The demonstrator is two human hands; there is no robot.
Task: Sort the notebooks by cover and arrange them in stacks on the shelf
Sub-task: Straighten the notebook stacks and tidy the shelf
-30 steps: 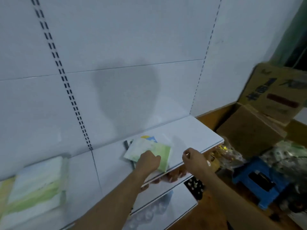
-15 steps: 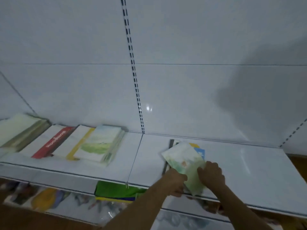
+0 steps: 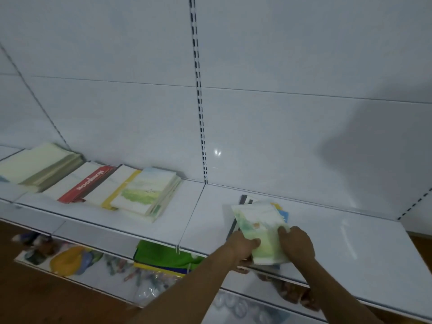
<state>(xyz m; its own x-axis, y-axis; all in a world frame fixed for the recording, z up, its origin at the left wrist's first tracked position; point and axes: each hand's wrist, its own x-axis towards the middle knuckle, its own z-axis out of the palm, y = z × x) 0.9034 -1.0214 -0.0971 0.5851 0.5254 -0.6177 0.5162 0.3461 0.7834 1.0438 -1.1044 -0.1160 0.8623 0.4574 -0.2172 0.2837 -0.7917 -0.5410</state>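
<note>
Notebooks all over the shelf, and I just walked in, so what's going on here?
A person is sorting them by cover. Both hands, the left hand and the right hand, grip a green-and-white notebook at the front edge of the white shelf, above a few unsorted ones. Further left, a matching green landscape stack lies beside red, yellow-edged and cream stacks.

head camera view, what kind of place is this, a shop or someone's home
Most likely a small shop or its stockroom. The white metal shelf hangs from a slotted upright like store racking, notebook stacks lie flat as stock, and packaged goods fill the shelf below. Both hands grip a green notebook.
</note>
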